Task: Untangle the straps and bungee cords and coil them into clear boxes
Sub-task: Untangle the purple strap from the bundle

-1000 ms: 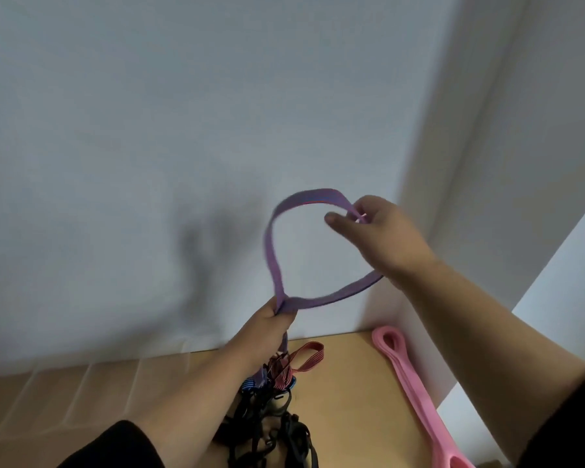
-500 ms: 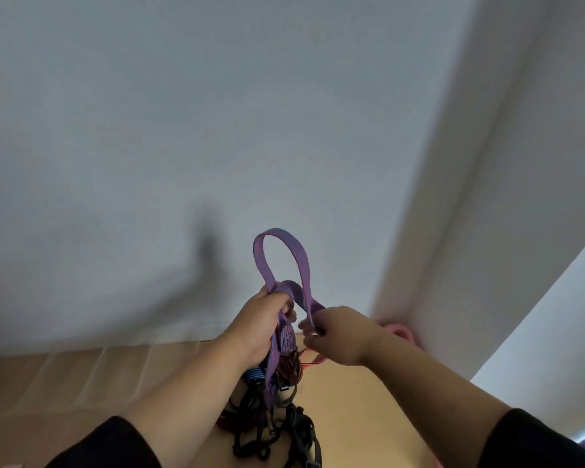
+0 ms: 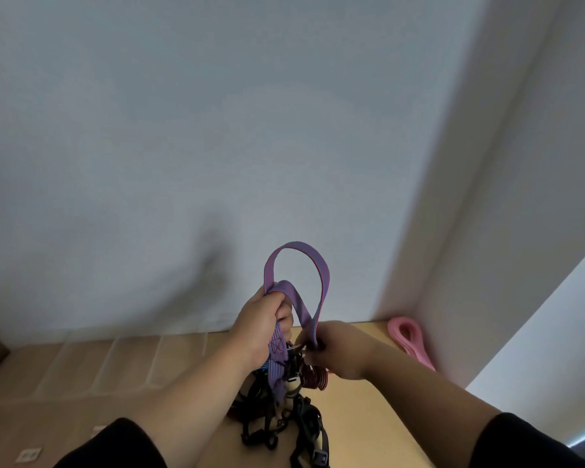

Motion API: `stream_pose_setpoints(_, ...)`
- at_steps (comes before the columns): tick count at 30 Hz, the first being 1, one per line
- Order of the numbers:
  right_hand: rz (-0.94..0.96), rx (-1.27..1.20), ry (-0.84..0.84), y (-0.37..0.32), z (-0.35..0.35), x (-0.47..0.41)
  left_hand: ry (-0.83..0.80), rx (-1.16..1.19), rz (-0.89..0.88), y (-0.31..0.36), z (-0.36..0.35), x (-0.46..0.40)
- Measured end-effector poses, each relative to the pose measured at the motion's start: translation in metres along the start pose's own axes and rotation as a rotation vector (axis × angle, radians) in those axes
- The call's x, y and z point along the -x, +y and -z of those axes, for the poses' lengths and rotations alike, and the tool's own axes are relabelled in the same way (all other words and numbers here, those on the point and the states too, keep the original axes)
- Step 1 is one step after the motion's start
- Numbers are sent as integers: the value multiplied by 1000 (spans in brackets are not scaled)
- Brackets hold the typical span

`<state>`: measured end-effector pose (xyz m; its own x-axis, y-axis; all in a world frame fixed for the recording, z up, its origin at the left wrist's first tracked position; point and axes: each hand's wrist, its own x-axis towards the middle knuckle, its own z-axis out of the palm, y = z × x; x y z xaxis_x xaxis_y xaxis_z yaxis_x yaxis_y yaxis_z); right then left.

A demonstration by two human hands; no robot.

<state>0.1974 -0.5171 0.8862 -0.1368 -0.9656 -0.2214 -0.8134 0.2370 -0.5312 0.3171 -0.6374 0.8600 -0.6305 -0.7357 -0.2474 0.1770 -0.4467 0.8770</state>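
While raised, both hands [image 3: 265,320] [image 3: 331,346] grip purple strap [image 3: 323,282].

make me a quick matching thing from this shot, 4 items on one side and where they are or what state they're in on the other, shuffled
Things:
1. purple strap
2. pink band
3. black straps
4. dark red cord

Places or states:
A. lying on the floor by the wall corner
B. tangled heap low between the forearms
C. held up in a loop by the left hand and right hand
D. bunched just under the right hand

Pairs: 1-C, 2-A, 3-B, 4-D
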Motion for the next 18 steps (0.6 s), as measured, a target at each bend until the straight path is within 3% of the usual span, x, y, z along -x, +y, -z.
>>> stream_pose_setpoints(2, -31, -79, 66, 2, 3, 1, 7, -42, 3, -6, 1, 0)
stream_pose_setpoints(6, -35, 47, 39, 5, 0, 0, -10, -81, -47, -8, 1, -1)
stream_pose_setpoints(11, -84, 10, 122, 9, 4, -1, -49, -310, -140, 0, 2, 2)
stream_pose_setpoints(14, -175, -101, 261, 9, 21, 1, -46, -482, -186, 5, 13, 0)
stream_pose_setpoints(18, -191, -266, 574, 14, 58, 5, -11, -757, -207, 6, 35, -7)
